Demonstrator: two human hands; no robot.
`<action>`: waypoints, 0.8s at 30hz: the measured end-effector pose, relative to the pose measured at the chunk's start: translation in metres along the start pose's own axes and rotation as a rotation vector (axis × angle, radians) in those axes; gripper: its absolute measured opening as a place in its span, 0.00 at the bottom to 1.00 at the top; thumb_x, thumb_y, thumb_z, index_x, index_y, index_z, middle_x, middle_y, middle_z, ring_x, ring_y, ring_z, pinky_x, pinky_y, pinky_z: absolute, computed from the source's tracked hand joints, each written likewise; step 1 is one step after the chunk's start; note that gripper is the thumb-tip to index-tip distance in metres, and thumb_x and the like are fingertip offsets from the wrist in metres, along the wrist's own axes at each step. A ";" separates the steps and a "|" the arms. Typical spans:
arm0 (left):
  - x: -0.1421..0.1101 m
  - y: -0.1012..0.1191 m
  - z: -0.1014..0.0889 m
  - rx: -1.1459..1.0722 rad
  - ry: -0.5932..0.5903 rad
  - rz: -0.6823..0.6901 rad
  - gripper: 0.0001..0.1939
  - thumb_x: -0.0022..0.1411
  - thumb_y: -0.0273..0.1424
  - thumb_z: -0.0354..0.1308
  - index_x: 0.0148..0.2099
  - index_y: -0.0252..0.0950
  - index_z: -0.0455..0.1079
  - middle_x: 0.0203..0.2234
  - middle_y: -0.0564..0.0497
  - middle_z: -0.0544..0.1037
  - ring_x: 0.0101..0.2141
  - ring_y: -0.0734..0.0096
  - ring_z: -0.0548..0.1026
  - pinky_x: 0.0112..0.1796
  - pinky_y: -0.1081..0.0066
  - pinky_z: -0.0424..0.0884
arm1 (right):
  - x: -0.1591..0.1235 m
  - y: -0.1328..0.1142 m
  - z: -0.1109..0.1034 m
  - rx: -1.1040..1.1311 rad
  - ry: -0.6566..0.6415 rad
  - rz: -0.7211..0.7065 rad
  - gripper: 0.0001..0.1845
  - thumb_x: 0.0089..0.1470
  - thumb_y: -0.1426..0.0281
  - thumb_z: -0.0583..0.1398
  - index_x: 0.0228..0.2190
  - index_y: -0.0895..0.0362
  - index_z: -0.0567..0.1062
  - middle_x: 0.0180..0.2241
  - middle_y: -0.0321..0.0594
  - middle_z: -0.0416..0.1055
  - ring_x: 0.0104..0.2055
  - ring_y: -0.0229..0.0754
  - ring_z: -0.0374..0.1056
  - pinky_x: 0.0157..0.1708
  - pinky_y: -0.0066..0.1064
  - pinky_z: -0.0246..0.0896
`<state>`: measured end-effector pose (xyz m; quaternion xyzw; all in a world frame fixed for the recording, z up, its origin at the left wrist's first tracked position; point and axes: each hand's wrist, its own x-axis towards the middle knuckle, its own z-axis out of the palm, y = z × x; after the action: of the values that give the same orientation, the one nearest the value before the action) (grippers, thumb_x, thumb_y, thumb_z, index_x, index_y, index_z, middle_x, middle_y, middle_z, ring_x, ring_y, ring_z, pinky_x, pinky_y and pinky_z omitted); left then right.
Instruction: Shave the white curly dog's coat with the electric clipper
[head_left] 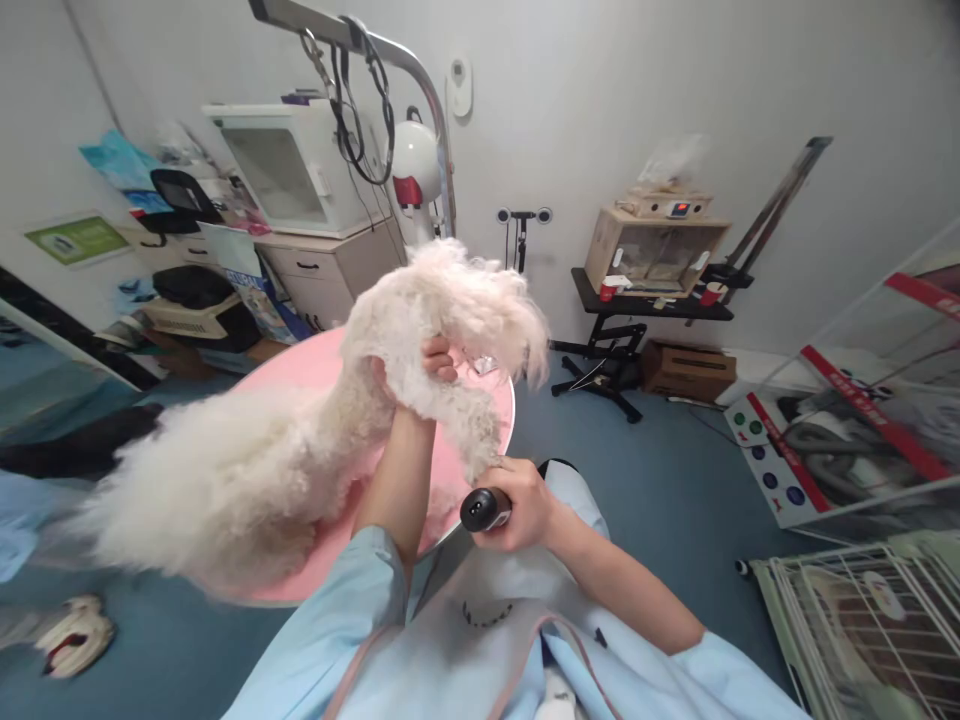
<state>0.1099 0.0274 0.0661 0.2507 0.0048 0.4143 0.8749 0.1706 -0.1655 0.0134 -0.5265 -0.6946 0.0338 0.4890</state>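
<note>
A fluffy white dog (247,460) stands on a round pink grooming table (300,362), its head end away from me and to the right. My left hand (439,358) reaches up from below and is closed round the upper part of the dog's raised foreleg (469,415); the fingertips show through the curly coat. In my right hand (521,500) is a black hair clipper (484,510), its rounded rear end facing me. The clipper's blade is hidden by my hand and the paw, so I cannot tell whether it touches the fur.
Over the table curves a metal grooming arm (405,55) with black loops (364,110) hanging from it. At the left are a white glass-fronted cabinet (270,165) and drawers. A wooden box (660,250) sits on a black stand; a wire cage (877,620) is at lower right. Another person's shoe (75,635) shows at left.
</note>
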 end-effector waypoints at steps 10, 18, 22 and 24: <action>0.015 -0.004 -0.010 0.061 -0.256 -0.177 0.25 0.35 0.38 0.66 0.27 0.37 0.53 0.22 0.56 0.54 0.22 0.79 0.60 0.28 0.72 0.65 | -0.006 0.011 -0.008 0.329 0.116 0.387 0.10 0.40 0.64 0.66 0.24 0.55 0.72 0.22 0.34 0.67 0.22 0.36 0.60 0.23 0.29 0.58; 0.027 -0.008 -0.021 -0.015 -0.218 -0.329 0.15 0.46 0.35 0.57 0.25 0.37 0.51 0.20 0.54 0.55 0.20 0.76 0.59 0.25 0.70 0.61 | 0.048 0.015 -0.069 0.569 0.679 0.616 0.28 0.40 0.44 0.68 0.31 0.53 0.70 0.32 0.35 0.77 0.25 0.36 0.70 0.17 0.25 0.59; 0.029 -0.014 -0.027 -0.081 -0.180 -0.380 0.15 0.55 0.41 0.55 0.26 0.36 0.59 0.18 0.53 0.61 0.20 0.74 0.63 0.24 0.71 0.63 | 0.115 0.000 -0.078 0.230 0.285 0.274 0.24 0.41 0.58 0.72 0.36 0.51 0.70 0.36 0.34 0.78 0.30 0.38 0.73 0.27 0.30 0.69; 0.030 -0.017 -0.030 -0.106 -0.085 -0.319 0.18 0.60 0.45 0.53 0.30 0.34 0.66 0.19 0.51 0.65 0.22 0.71 0.68 0.26 0.70 0.66 | 0.137 0.000 -0.072 0.046 -0.025 0.168 0.22 0.41 0.59 0.72 0.35 0.52 0.72 0.36 0.36 0.77 0.37 0.43 0.74 0.36 0.35 0.72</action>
<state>0.1355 0.0536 0.0382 0.2176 -0.0143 0.2590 0.9409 0.2265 -0.0938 0.1387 -0.5712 -0.6530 0.0974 0.4876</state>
